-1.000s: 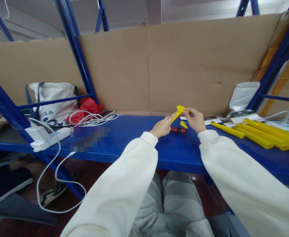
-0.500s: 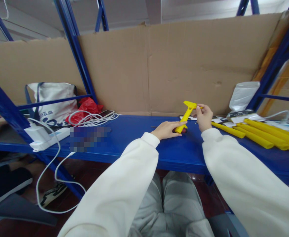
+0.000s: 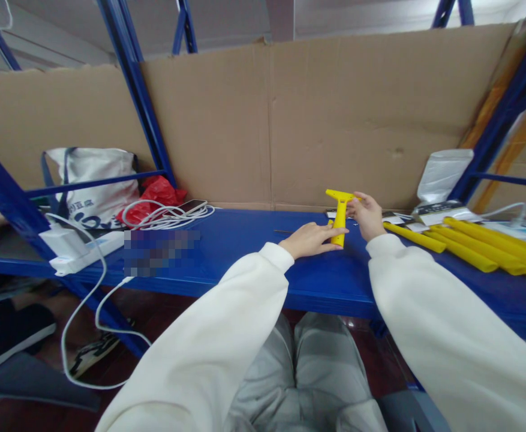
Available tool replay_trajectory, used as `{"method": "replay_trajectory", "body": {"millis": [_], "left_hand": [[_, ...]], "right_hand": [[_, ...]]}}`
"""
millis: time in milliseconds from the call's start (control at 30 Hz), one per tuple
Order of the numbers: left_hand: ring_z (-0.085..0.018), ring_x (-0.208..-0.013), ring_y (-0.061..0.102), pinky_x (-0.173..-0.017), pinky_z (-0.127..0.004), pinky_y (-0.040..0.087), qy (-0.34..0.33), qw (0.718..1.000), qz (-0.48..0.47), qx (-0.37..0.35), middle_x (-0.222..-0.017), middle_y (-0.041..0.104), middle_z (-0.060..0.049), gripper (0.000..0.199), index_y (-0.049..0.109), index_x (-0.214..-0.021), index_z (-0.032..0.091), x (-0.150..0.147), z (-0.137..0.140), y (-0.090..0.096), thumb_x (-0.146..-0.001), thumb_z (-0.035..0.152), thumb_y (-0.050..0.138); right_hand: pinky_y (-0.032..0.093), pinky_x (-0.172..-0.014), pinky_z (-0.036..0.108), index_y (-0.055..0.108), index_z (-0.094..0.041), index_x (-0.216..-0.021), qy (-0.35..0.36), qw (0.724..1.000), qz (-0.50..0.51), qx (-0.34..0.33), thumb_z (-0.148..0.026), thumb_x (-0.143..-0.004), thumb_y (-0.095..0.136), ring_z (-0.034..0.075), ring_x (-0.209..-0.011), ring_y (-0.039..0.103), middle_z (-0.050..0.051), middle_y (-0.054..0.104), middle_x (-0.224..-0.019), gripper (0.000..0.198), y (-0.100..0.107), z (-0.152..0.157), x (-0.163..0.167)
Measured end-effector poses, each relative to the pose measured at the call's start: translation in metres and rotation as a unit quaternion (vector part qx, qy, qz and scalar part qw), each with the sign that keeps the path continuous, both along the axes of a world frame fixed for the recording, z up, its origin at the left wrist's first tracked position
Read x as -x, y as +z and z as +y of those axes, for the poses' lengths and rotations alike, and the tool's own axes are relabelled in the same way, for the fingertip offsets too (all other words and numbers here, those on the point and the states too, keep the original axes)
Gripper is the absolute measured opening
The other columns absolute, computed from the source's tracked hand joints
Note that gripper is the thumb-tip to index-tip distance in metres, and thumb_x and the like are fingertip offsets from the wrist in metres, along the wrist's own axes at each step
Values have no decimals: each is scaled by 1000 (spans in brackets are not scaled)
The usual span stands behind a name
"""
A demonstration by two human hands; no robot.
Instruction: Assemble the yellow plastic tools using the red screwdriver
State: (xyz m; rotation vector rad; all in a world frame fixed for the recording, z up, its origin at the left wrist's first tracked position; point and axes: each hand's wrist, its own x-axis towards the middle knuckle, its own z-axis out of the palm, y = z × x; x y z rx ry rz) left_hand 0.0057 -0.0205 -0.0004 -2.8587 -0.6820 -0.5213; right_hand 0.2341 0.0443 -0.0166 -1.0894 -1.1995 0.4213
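Cardboard backdrop: Where the table ends at the back, a tall brown cardboard panel stands behind it.
Blue table: it runs across the view, with a blue metal frame rising at both sides.
Cloth bag: a white bag with dark straps sits on the left, a red plastic bag just beside it.
Yellow tubes: several long tubes lie side by side on the right, near a silver pouch.
Power strip: white, with a plug in it, the strip lies at the left.
Hands: the left hand grips the lower handle of the yellow tool; the right hand has its fingers bent at the right end of the head, though whether they pinch it I cannot tell.
T-shaped yellow tool: the tool stands nearly upright between the hands, head up, over the table.
Small yellow piece: this piece shows just left of the handle, mostly hidden.
Thin dark rod: the rod lies left of the tool, partly covered by the left hand.
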Motion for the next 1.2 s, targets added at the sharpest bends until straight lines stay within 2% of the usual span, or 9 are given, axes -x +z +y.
{"method": "replay_trajectory", "body": {"millis": [167, 267, 400, 500, 667, 867, 1200], "left_hand": [[-27, -109, 78, -100, -37, 56, 24, 993, -82, 83, -129, 79, -9, 53, 55, -157, 26, -1, 11, 7, -107, 43, 58], [-28, -120, 75, -105, -38, 55, 35, 986, -121, 111, -135, 77, -10, 52, 56, -156, 25, -4, 26, 9, -107, 41, 57], [-29, -134, 67, -114, -39, 50, 63, 983, -122, 122, -148, 68, -15, 49, 61, -151, 18, -11, 50, 6, -106, 37, 60], [-28, -137, 66, -117, -38, 47, 79, 982, -101, 136, -150, 66, -18, 48, 64, -147, 14, -16, 64, 2, -105, 37, 60], [-25, -144, 59, -121, -35, 42, 91, 976, -89, 175, -156, 61, -12, 46, 65, -146, 18, -20, 77, -3, -106, 39, 58], [-23, -144, 60, -121, -30, 42, 89, 970, -83, 210, -153, 65, -8, 44, 70, -142, 19, -20, 78, -7, -103, 37, 61], [-23, -148, 55, -124, -31, 38, 140, 965, -65, 212, -159, 58, -9, 50, 62, -151, 18, -18, 76, -9, -106, 35, 53]], "right_hand": [[66, -80, 37, 36, -29, -164, 91, 993, 42, 68, -41, -100, 58, 19, -86, 78, 6, 79, -107, 69, 3, -10, 16], [66, -81, 37, 37, -28, -163, 117, 986, 32, 110, -41, -102, 55, 21, -93, 79, 8, 80, -110, 65, 3, -16, 24], [65, -78, 34, 48, -25, -150, 80, 989, -5, 125, -44, -103, 52, 22, -93, 79, 9, 81, -108, 50, 6, -19, 22], [60, -67, 26, 50, -23, -140, 29, 992, 23, 125, -38, -103, 53, 19, -84, 78, 8, 81, -97, 41, 8, -18, 15], [52, -54, 21, 51, -22, -131, -10, 992, 58, 109, -37, -99, 61, 17, -67, 72, 2, 76, -79, 37, 7, -17, 8], [51, -56, 21, 53, -22, -126, -21, 991, 70, 112, -26, -98, 57, 16, -65, 70, 0, 73, -72, 29, 10, -22, 15], [52, -59, 22, 55, -20, -122, -37, 989, 63, 127, -23, -96, 56, 17, -68, 72, 2, 75, -75, 27, 13, -25, 18]]}}
